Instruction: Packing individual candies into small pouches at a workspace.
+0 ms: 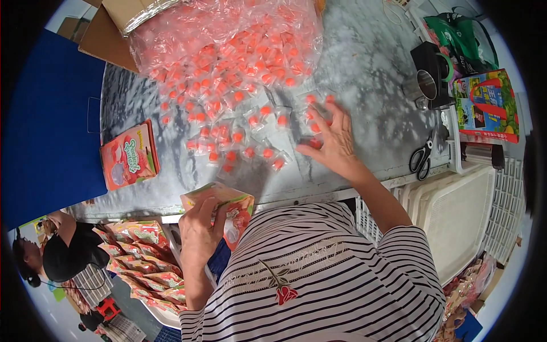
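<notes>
My left hand (199,228) grips a printed red-and-green pouch (240,212) at the table's front edge. The pouch's upper edge faces the table; how far its mouth is spread I cannot tell. My right hand (336,142) reaches over the table with thumb and fingers apart, touching or just above a few small clear-wrapped red candies (310,98). To its left, many more wrapped candies (249,152) lie scattered. Behind them a large heap of the same candies (228,40) spills from a clear plastic liner.
A cardboard box (102,43) stands at the far left. Flat printed pouches (128,157) lie near a blue panel (51,125). Pouches in rows (142,251) sit below left. Black scissors (421,161), a metal cup (420,86) and white trays (461,211) are at right. Other people sit at lower left.
</notes>
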`<move>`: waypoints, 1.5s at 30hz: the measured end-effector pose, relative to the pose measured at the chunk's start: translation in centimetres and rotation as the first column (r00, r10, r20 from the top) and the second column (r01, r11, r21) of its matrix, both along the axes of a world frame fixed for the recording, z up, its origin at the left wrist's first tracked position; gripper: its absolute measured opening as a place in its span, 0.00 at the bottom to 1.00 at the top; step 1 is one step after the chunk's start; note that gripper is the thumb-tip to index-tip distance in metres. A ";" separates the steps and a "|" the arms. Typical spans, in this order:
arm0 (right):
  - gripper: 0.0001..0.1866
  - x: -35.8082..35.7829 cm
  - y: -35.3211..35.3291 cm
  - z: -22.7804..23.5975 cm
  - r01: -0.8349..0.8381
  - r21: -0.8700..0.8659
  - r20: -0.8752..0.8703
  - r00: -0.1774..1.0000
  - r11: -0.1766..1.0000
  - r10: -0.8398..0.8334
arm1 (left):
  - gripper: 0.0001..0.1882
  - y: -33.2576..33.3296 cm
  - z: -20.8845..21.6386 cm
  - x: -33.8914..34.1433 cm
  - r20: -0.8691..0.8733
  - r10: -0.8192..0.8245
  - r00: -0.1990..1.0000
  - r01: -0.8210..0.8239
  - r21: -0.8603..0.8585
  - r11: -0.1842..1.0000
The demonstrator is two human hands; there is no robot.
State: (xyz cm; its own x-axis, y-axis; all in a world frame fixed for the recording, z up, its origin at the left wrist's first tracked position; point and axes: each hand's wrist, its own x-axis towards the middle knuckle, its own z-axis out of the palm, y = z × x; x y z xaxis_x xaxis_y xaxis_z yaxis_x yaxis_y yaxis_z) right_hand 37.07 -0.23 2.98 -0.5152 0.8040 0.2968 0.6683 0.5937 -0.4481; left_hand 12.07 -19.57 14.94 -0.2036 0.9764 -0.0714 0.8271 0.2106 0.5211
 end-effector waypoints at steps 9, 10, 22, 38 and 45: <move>0.23 0.2 -1.4 -1.4 -0.030 0.089 0.072 0.997 0.996 0.023 | 0.08 -0.5 0.5 -0.2 0.013 -0.011 1.000 0.010 0.090 0.996; 0.19 0.5 -1.5 -1.6 -0.073 0.119 0.090 0.994 0.990 0.062 | 0.08 -0.3 0.9 -0.1 0.018 -0.037 0.999 0.035 0.109 0.993; 0.13 -1.9 -0.8 4.3 -0.171 -0.840 -0.419 0.808 0.515 -0.415 | 0.08 3.9 -1.1 1.4 0.069 -0.320 0.945 0.307 0.151 0.940; 0.10 -7.0 -3.3 6.8 -0.295 -0.611 -0.401 0.915 0.734 0.034 | 0.12 5.4 -2.1 4.2 0.147 -0.472 0.869 0.438 0.214 0.873; 0.18 -7.8 -4.4 8.5 -0.223 -0.728 -0.380 0.919 0.648 -0.110 | 0.12 5.9 -1.3 4.6 0.252 -0.477 0.842 0.390 0.328 0.861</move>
